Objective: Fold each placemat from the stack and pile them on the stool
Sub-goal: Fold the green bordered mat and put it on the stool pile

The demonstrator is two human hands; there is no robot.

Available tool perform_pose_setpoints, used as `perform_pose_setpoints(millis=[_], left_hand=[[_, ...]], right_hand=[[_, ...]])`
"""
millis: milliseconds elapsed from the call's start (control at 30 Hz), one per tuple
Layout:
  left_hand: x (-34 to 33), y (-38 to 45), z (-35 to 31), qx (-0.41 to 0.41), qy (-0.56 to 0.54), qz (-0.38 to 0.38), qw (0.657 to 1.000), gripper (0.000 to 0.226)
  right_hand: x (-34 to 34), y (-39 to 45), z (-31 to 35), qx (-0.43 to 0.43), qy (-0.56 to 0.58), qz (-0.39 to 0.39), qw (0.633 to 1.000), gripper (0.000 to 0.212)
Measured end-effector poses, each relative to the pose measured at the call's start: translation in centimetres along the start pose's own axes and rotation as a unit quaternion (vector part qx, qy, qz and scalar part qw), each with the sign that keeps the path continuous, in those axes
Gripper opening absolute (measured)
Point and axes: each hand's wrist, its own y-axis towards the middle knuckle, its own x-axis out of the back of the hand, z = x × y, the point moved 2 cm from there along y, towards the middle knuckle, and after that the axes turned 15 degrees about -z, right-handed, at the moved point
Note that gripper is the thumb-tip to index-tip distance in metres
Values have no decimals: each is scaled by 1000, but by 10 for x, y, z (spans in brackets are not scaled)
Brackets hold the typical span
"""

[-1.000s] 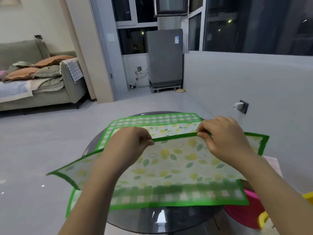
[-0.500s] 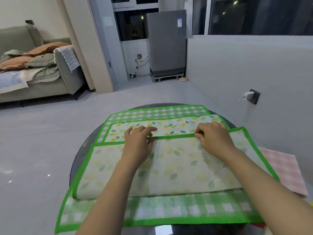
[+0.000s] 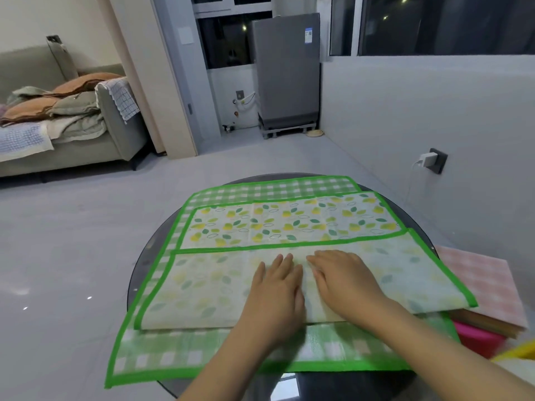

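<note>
Placemat with lemon and leaf print (image 3: 289, 224) lies on the round dark glass table (image 3: 144, 256), its near part folded over so the pale reverse faces up and the green-bound edge of the fold runs across the middle of the mat. Beneath it lies a green checked placemat (image 3: 173, 357), spread flat, its border showing at the far side, the left side and along the near edge, where it overhangs the table rim. Left hand (image 3: 275, 293) rests palm down on the folded flap, fingers straight and held close together, pointing away from the person. Right hand (image 3: 344, 282) lies just beside it, also palm down on the flap, fingers straight and slightly spread, angled toward the left hand; the fingertips of the two hands are near one another but apart. Neither hand pinches or grips the cloth. To the right of the table a pink checked cloth (image 3: 477, 273) lies on top of a pink stool (image 3: 474, 340), partly under the corner of the folded mat. In the background stand a grey sofa (image 3: 121, 134) heaped with cushions and a grey appliance (image 3: 286, 70) by the window.
</note>
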Motion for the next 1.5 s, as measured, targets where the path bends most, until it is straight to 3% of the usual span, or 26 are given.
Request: perform_pose_setpoints(millis=[67, 233, 367, 433, 533, 600, 1067, 1233, 1500], left_hand=[[-8, -4, 4, 0, 7, 9, 1000, 94], [-16, -12, 6, 26, 22, 30, 999, 92], [-17, -13, 7, 38, 52, 37, 997, 92], [-17, -12, 7, 42, 57, 41, 997, 87], [-17, -11, 8, 45, 68, 55, 995, 58], [-16, -12, 8, 43, 70, 55, 995, 54], [-15, -14, 7, 39, 67, 51, 996, 53], [-14, -15, 6, 38, 69, 52, 996, 53], [-16, -13, 5, 41, 74, 53, 995, 54]], right_hand=[[-3, -9, 2, -4, -7, 21, 1000, 45], [-9, -20, 7, 3, -13, 100, 995, 55], [-19, -27, 4, 26, -29, 105, 994, 92], [-20, -29, -2, 16, -29, 99, 994, 88], [-13, -31, -15, -15, -40, 93, 995, 60], [-7, -33, -28, -39, -49, 95, 994, 52], [20, -47, -108, -133, -98, 72, 984, 56], [23, -43, -98, -139, -90, 84, 983, 57], [4, -19, -25, -35, -9, 79, 996, 52]])
